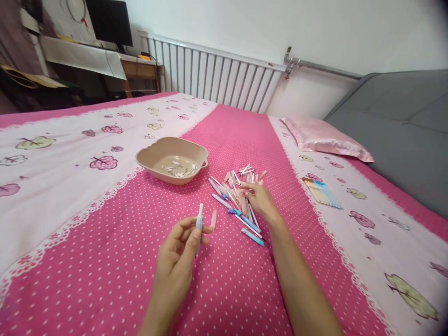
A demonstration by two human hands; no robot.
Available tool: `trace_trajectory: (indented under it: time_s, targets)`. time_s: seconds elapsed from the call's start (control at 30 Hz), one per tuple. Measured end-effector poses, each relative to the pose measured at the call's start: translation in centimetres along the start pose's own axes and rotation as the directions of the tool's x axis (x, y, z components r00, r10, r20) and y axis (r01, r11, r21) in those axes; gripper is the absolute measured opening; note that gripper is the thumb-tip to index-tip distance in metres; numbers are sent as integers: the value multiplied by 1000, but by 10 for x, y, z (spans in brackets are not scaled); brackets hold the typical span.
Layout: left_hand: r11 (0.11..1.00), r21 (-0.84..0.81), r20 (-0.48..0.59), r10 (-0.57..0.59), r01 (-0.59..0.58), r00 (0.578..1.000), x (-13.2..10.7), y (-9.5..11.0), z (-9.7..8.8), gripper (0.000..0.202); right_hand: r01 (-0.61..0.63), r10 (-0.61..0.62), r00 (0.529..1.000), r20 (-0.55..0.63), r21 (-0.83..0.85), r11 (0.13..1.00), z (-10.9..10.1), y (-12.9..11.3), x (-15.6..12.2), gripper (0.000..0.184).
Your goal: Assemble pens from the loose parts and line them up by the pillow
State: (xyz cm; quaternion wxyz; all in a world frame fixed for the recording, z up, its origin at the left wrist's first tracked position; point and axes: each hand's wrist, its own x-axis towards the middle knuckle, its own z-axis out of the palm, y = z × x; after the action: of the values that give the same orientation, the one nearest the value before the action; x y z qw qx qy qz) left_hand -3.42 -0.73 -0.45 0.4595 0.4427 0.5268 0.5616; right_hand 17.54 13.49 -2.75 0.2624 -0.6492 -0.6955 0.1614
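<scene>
My left hand (pixel 180 249) pinches a light blue marker barrel (pixel 199 222) upright between thumb and fingers, with a white piece standing out of its top. Just right of these fingers a small pale pink cap (pixel 213 218) lies on the sheet. My right hand (pixel 259 198) reaches into a loose pile of pen parts (pixel 229 191), its fingertips closed together among pink barrels and thin white sticks; what they pinch, if anything, is hidden. At the pile's near side lie small blue pieces (pixel 236 212) and a light blue pen barrel (pixel 252 236).
Beyond my left hand stands a beige basin (pixel 154 170) with several small white pieces inside. On the right lies a row of brown, cream and blue pens (pixel 324 192). A pink pillow (pixel 325 135) rests by the grey headboard (pixel 395 112). Everything sits on a pink dotted bedsheet (pixel 119 261).
</scene>
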Motion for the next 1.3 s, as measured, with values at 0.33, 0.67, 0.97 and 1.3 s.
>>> trace_trajectory:
  time_s: [0.33, 0.67, 0.97, 1.3]
  targets:
    - [1000, 7, 8, -10, 10, 1000, 0, 2, 0, 29, -51, 57, 997, 49, -122, 991, 4, 1, 3, 31]
    - [1000, 5, 23, -29, 29, 999, 0, 2, -1, 29, -117, 130, 990, 61, -187, 975, 5, 4, 1, 8]
    - [1000, 2, 1, -29, 29, 1000, 0, 3, -1, 31, -162, 166, 986, 10, -168, 972, 3, 4, 0, 16]
    - [999, -19, -11, -26, 25, 1000, 0, 3, 0, 33, -175, 173, 985, -22, -172, 969, -3, 4, -2, 25]
